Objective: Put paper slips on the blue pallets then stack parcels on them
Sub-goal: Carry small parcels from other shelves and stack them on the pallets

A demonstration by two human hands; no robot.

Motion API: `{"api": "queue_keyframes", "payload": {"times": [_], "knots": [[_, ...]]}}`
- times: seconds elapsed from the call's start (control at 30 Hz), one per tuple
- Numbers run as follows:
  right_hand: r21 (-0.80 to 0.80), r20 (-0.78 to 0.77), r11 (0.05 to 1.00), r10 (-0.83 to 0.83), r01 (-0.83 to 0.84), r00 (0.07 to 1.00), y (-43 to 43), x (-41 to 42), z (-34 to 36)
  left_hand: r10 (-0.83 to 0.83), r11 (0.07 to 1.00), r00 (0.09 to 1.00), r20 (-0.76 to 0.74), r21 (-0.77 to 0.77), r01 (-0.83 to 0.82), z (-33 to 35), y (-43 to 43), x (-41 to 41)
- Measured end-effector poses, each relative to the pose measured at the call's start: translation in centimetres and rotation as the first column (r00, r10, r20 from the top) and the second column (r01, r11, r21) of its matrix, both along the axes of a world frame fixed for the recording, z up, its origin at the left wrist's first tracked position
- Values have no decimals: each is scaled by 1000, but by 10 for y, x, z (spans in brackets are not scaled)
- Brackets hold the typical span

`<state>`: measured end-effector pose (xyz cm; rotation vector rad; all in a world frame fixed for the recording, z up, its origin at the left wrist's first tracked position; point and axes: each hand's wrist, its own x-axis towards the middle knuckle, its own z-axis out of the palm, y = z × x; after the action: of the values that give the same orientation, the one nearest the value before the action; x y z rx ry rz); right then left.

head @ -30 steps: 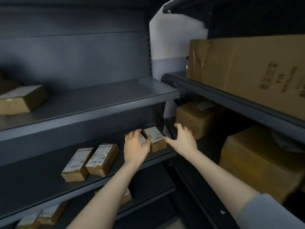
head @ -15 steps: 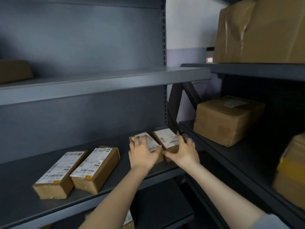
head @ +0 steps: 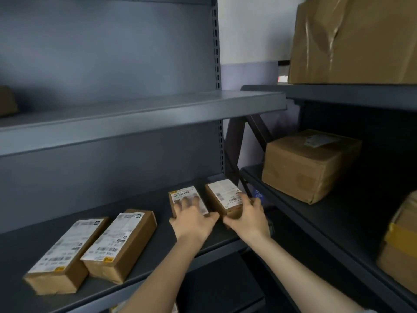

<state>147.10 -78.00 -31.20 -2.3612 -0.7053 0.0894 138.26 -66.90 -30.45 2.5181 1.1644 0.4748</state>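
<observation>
Parcels side by side, long axes pointing shelf-back — hands on them

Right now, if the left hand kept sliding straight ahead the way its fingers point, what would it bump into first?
The left hand already lies on a small labelled parcel. Beyond it, probably the shelf's grey back panel, though depth is unclear.

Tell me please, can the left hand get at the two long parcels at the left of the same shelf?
Probably yes. The left hand rests on a small parcel, and the bare shelf between it and the two long parcels holds nothing in the way.
</observation>
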Motion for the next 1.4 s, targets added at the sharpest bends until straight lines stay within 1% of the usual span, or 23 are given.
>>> {"api": "queue_keyframes", "payload": {"times": [0.1,0.23,0.47,0.63,0.7,0.93,1.13,1.23,1.4], "knots": [[-45,-13,999,-21,20,1000,-6,0,9,-20,1000,1000,-18,13,20,8,4,-6],[-79,-26,996,-49,47,998,-14,-3,25,-29,999,1000,2,-22,29,23,4,-18],[-77,-26,997,-11,9,1000,-27,-16,67,-68,997,998,10,-35,69,65,-7,-36],[-63,-27,998,-9,8,1000,-37,-31,97,-71,996,997,7,-44,71,97,-16,-51],[-80,-34,997,-12,9,999,-42,-39,108,-59,997,998,12,-59,60,107,-21,-60],[-127,-32,989,74,-78,997,-63,-79,136,12,996,999,38,-85,-9,134,-52,-115],[-135,-21,973,187,-188,982,-95,-131,163,146,983,988,57,-116,-139,157,-99,-182],[-148,-9,957,250,-248,968,-112,-160,179,200,976,978,65,-104,-193,173,-124,-222],[-135,23,925,362,-356,932,-128,-211,210,304,952,949,77,-35,-303,203,-150,-287]]}}
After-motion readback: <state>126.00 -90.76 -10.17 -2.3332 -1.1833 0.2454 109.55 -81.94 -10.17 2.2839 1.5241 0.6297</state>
